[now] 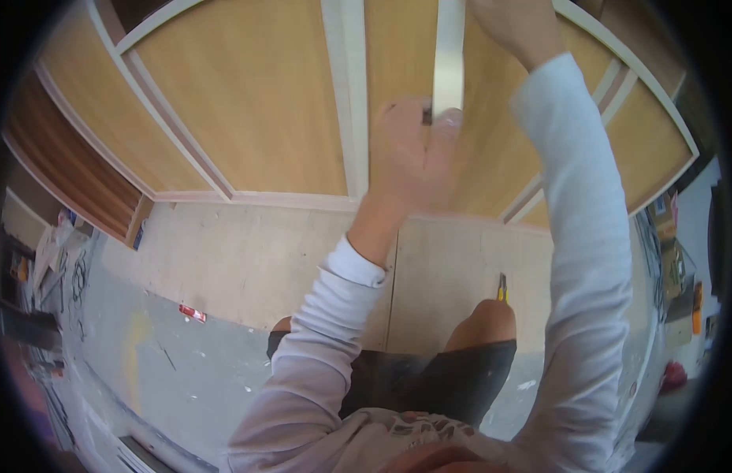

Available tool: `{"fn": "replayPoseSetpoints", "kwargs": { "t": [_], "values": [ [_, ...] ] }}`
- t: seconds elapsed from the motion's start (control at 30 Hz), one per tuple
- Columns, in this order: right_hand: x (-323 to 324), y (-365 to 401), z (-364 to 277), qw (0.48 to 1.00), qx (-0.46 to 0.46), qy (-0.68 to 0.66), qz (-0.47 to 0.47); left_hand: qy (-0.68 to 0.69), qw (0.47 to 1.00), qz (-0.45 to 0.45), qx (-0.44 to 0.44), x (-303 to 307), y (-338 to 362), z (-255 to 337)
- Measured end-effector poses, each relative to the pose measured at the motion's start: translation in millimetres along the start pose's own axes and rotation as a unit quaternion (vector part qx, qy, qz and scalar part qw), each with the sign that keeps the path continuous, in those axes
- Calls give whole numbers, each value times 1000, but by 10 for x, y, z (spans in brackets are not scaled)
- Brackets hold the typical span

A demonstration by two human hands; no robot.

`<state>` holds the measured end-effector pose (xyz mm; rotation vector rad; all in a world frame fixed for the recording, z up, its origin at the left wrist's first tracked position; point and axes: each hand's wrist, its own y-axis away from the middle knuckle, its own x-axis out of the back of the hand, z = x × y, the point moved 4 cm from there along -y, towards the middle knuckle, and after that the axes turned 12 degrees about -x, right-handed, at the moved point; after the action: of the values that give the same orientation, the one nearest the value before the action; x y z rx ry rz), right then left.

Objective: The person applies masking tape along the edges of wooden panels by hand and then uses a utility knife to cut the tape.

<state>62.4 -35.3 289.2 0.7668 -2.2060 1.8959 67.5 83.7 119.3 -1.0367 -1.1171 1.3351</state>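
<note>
In front of me stands a wooden panel (248, 102) with tan fields and pale frame strips. A narrow pale strip (449, 59), glossy toward its lower end, runs up the panel and out of view at the top. My left hand (413, 158), slightly blurred, is closed on the strip's lower end, with the thumb against it. A small dark bit shows between thumb and fingers; I cannot make out what it is. Higher up, my right hand (517, 27) is close to the strip's right side. Its fingers are cut off by the frame's top edge.
A yellow utility knife (502, 287) lies beside my right knee on a pale board (224, 252). On the grey floor (200, 378) lies a red packet (193, 313). Brown slatted panelling (63, 150) stands at the left. Cables and assorted items line both sides.
</note>
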Motion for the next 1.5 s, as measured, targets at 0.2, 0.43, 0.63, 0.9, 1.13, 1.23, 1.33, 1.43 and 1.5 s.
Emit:
{"fn": "replayPoseSetpoints", "kwargs": {
  "t": [0.2,0.43,0.63,0.9,1.13,1.23,1.33,1.43,1.5],
  "values": [
    [-492,-14,15,998,-39,-37,30,97,948,-132,275,249,344,-602],
    [-983,70,105,933,-193,-282,113,141,928,-123,323,402,259,-719],
    [-1005,13,-54,898,-214,-350,161,181,912,-121,348,347,280,-761],
    [-631,1155,454,928,-333,-166,20,120,941,-78,307,446,177,-672],
    [-965,1374,485,856,-414,-303,-63,129,931,-90,330,447,262,-701],
    [-982,1016,293,915,-336,-225,-16,123,937,-96,314,445,257,-679],
    [-969,744,251,958,-233,-167,31,130,936,-83,315,432,203,-648],
    [-967,610,209,993,-101,-67,9,133,936,-76,316,448,171,-619],
    [-1005,555,269,977,-171,-103,-78,138,938,-81,308,452,165,-605]
  ]
}}
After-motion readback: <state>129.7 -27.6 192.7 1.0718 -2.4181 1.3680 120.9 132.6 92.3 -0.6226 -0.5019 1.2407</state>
